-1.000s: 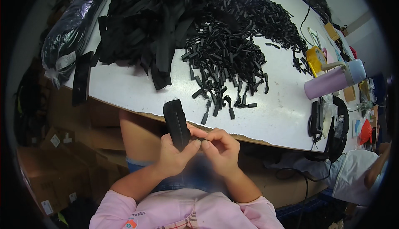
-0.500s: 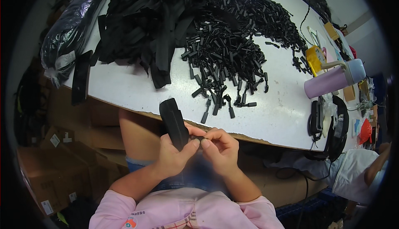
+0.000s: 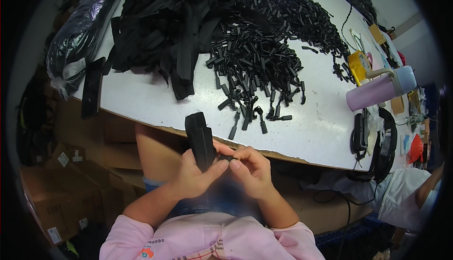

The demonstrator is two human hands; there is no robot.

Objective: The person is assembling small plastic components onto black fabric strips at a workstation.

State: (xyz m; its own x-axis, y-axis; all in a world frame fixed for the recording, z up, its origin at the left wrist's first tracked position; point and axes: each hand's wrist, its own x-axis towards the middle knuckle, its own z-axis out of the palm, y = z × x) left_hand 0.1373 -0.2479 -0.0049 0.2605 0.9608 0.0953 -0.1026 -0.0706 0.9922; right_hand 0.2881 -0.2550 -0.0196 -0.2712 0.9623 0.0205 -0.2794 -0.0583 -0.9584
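My left hand (image 3: 200, 172) is closed round a bundle of black zipper tape strips (image 3: 200, 139), whose upper end stands up above the fingers. My right hand (image 3: 251, 168) pinches a small dark piece (image 3: 227, 157) that looks like a zipper slider, at the left thumb and fingertips. The fingers cover most of it. Both hands are over my lap, just off the table's near edge. On the table beyond them lies a heap of black zipper sliders with pull tabs (image 3: 257, 59), a few loose ones nearest the edge. To its left is a pile of black zipper tapes (image 3: 155, 38).
A plastic-wrapped black bundle (image 3: 85, 33) lies at the table's left, beside a dark flat phone-like object (image 3: 92, 88). On the right are a lilac bottle (image 3: 373, 92), a yellow tape roll (image 3: 359, 65) and a black bag (image 3: 384, 142). Cardboard boxes (image 3: 71, 189) stand lower left; a person's sleeve (image 3: 401, 194) shows right.
The bundle in my left hand has shifted slightly right and stands a little more upright. Both hands keep their grip at nearly the same place.
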